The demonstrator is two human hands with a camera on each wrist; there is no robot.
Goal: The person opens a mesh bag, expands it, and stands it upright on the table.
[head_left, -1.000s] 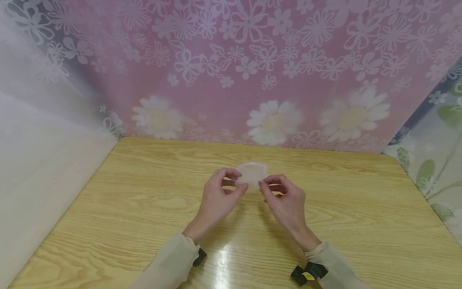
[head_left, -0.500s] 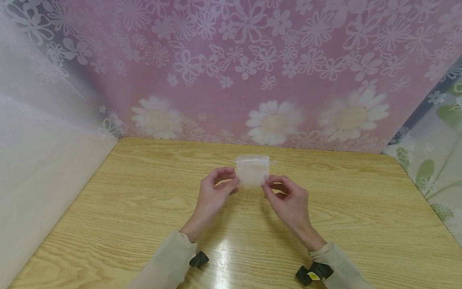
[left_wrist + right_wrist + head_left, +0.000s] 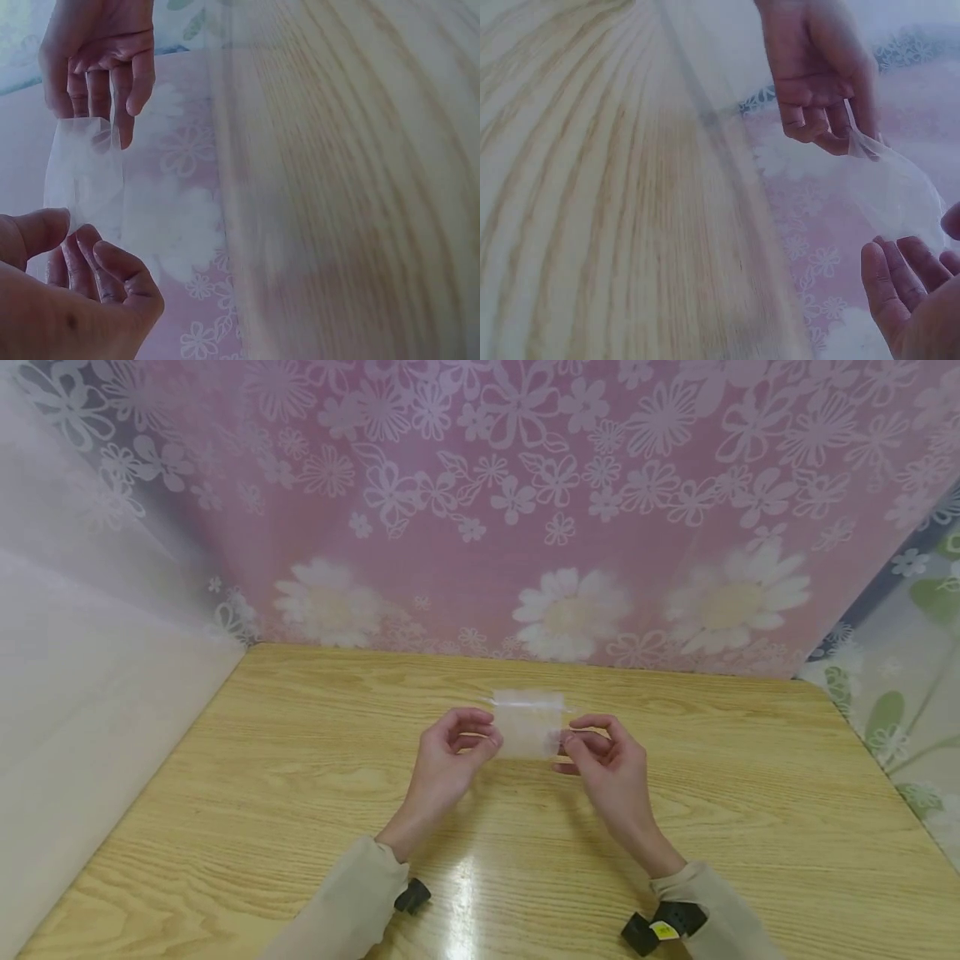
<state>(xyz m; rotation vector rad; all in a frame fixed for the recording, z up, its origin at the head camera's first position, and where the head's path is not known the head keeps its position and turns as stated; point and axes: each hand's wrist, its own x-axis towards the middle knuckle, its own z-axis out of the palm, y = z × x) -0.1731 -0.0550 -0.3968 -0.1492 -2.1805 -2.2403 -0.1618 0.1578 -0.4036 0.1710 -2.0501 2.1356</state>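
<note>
A small sheer white drawstring pouch (image 3: pixel 528 728) is spread flat between both hands over the wooden table. Short string ends stick out at its two sides near the top band. My left hand (image 3: pixel 448 758) pinches the left edge between thumb and fingers. On the opposite edge, my right hand (image 3: pixel 613 768) pinches with thumb and forefinger, other fingers loosely bent. In the left wrist view the see-through pouch (image 3: pixel 84 172) stretches from one hand to the other. The right wrist view shows the pouch (image 3: pixel 900 191) slightly bowed, with fingers showing through its cloth.
The wood-grain table (image 3: pixel 300 827) reaches back to a pink flowered curtain (image 3: pixel 450 527). A pale sheet (image 3: pixel 97 652) hangs along the left side, and a leaf-patterned cloth (image 3: pixel 900 693) along the right. Dark wrist cameras (image 3: pixel 663 927) sit at the cuffs.
The pouch, tilted with its strings hidden a second ago, rose and now lies flatter, a little lower than half a second ago. My right hand has shifted right; the left has drawn slightly left.
</note>
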